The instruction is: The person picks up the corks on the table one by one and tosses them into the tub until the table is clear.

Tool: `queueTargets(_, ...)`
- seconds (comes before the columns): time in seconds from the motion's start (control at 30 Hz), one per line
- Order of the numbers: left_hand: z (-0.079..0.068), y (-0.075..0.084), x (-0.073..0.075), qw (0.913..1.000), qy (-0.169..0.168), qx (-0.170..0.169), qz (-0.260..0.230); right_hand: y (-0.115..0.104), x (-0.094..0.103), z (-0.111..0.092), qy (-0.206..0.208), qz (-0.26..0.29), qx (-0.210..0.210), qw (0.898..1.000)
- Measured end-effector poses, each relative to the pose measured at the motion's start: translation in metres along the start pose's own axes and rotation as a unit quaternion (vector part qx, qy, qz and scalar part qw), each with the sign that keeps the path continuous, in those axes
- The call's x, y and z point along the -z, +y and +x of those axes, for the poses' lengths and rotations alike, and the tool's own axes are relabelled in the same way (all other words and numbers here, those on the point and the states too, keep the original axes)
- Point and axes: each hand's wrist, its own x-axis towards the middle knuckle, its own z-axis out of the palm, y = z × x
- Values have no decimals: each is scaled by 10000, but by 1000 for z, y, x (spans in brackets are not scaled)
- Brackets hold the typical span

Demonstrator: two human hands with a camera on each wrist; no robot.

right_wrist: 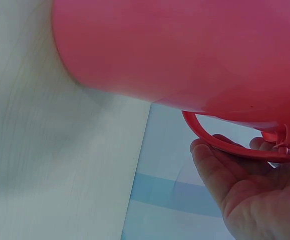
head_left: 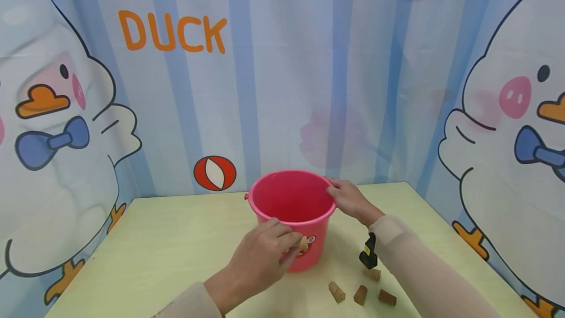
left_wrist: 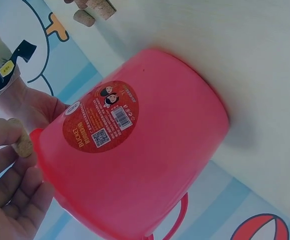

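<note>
A pink bucket stands upright on the table, its mouth facing up and a round red label on its near side. My left hand pinches a cork between thumb and fingers, just outside the near rim in the head view. At the right side of the rim, my right hand holds the bucket, thumb over the edge. Its fingers lie along the bucket's handle in the right wrist view. Several corks lie loose on the table, in front of the bucket and to its right.
The pale wooden table ends behind the bucket at a striped curtain with duck prints. More curtain closes in the left and right sides. A black strap hangs from my right wrist above the corks.
</note>
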Motion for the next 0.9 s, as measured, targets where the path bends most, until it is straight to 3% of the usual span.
queueTargets(0.9, 17, -13, 13, 9973, 566, -182, 442, -2, -2, -1, 21, 109, 5, 9999)
